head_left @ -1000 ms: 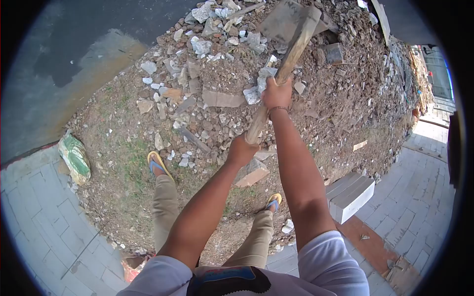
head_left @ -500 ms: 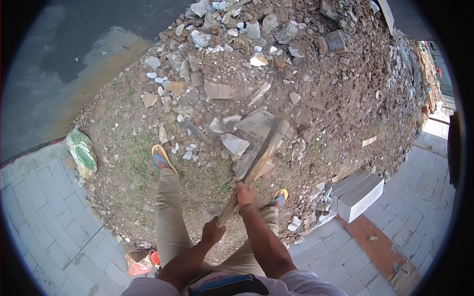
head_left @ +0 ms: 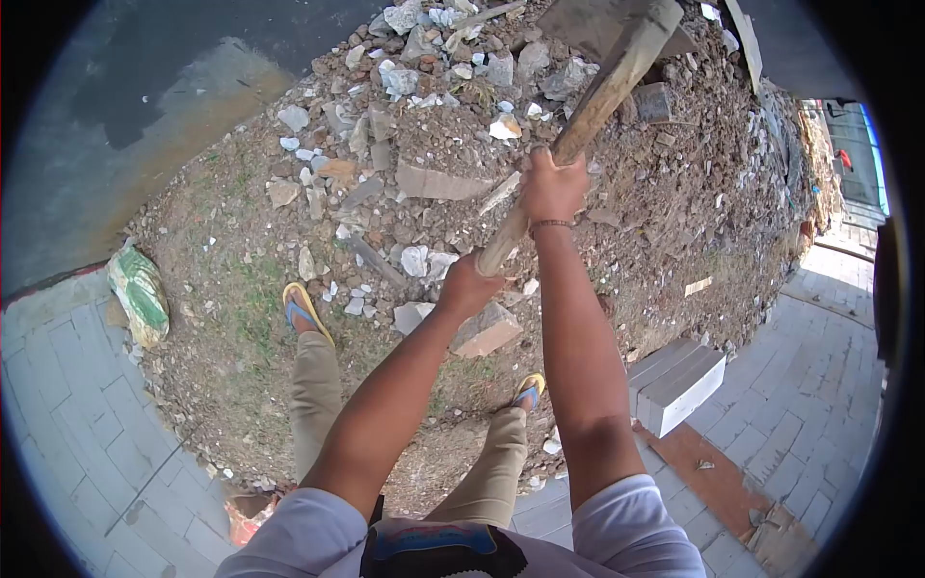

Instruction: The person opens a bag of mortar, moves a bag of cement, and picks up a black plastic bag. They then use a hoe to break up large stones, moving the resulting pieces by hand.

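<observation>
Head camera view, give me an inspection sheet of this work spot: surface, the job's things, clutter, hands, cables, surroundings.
Surface: rubble mound of soil, stones and broken slabs, with patches of grass.
Job's things: long tool, wooden handle slanting up, its metal head at the top edge of the view.
Clutter: brick chunk between the feet; green sack at the mound's edge.
Hands: left hand grips the handle's low end, right hand higher up.
Cables: nothing seen.
Surroundings: grey paving, stacked grey blocks, dark road.
</observation>
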`<state>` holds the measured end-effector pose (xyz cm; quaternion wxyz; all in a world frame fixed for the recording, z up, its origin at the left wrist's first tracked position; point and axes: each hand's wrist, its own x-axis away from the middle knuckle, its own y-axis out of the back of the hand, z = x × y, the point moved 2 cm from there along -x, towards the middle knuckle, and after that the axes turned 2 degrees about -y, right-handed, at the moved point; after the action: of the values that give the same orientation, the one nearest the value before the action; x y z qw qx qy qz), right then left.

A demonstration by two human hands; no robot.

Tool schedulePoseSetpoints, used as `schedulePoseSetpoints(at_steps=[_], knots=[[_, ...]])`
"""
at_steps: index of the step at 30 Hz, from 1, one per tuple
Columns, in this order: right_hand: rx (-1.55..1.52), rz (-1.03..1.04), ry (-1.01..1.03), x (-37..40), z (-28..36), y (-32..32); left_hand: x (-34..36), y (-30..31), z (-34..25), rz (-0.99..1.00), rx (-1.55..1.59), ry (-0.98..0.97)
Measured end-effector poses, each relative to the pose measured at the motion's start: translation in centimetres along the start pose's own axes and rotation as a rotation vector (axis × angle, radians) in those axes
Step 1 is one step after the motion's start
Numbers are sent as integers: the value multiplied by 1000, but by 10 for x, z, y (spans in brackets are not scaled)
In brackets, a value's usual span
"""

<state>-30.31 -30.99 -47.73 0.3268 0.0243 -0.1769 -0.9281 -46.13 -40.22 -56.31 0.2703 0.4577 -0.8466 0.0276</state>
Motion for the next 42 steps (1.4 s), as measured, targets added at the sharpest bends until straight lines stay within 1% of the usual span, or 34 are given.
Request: schedulePoseSetpoints(at_steps=[2,3,4,5,8,9,10,11,13,14,15,16,17,18,20,21,22,23,24,25,26,27,29,31,32,33,34,35,36,37,38,39,41,42], knots=[[222,142,-353,32,-108,-35,43,-5,71,102,92,320],[493,232,-425,62,-159,-46,79,-21,116,4,69,286],[506,174,-296,94,-149,-57,93,-20,147,-103,31,236],[505,235,-320,112,-142,-63,83,-10,146,-124,34,228],[464,205,-328,140,-124,-49,134,4,146,67,209,527],[330,223,-395,142,-123,-40,140,5,136,54,198,521],[198,240,-455,145,-121,-33,153,-4,129,-9,134,464],[230,251,-440,149,-116,-24,164,-15,122,-69,78,401],[307,311,-429,174,-122,6,201,-36,107,-27,233,530],[346,369,-436,199,-140,18,232,-54,129,-1,195,524],[287,382,-702,241,-209,28,261,-52,102,17,239,673],[417,444,-759,263,-173,51,295,-61,116,58,67,673],[322,397,-668,309,-223,66,334,-73,132,-29,-105,588],[166,445,-945,328,-186,82,362,-76,148,-15,-129,549],[118,393,-1006,368,-182,101,398,-62,149,32,-128,589],[125,390,-1019,369,-186,105,396,-60,156,39,-105,620],[-15,356,-981,350,-183,102,380,-58,158,31,-166,521],[-148,320,-940,328,-175,100,352,-54,151,37,-193,499],[-172,286,-847,294,-151,95,315,-53,137,41,-213,478],[-193,255,-754,254,-122,86,279,-55,129,-29,-134,359],[-205,219,-600,217,-102,79,238,-52,110,-31,-89,271],[-218,217,-488,180,-82,72,196,-50,95,2,-8,251],[-226,171,-260,110,-29,54,114,-39,52,-74,50,33],[-262,133,-161,61,6,29,45,-22,26,-74,108,-28],[-257,133,-165,47,-2,14,25,-18,23,-70,113,-50],[-199,123,-144,38,-12,-1,26,-22,36,-63,113,-40],[-144,110,-128,40,-24,-12,34,-24,58,-66,105,38],[48,134,-198,57,-81,-26,45,-25,83,-76,94,113],[249,166,-267,82,-150,-37,83,-43,133,-65,158,254],[422,191,-294,118,-176,-39,117,-42,129,-73,161,359],[417,163,-148,134,-178,-40,130,-30,122,-80,149,440],[422,166,-126,127,-163,-38,127,-36,120,-87,166,427],[370,283,-414,137,-130,-22,150,-44,123,-30,294,549],[361,278,-400,137,-121,-15,156,-49,115,-41,264,546]])
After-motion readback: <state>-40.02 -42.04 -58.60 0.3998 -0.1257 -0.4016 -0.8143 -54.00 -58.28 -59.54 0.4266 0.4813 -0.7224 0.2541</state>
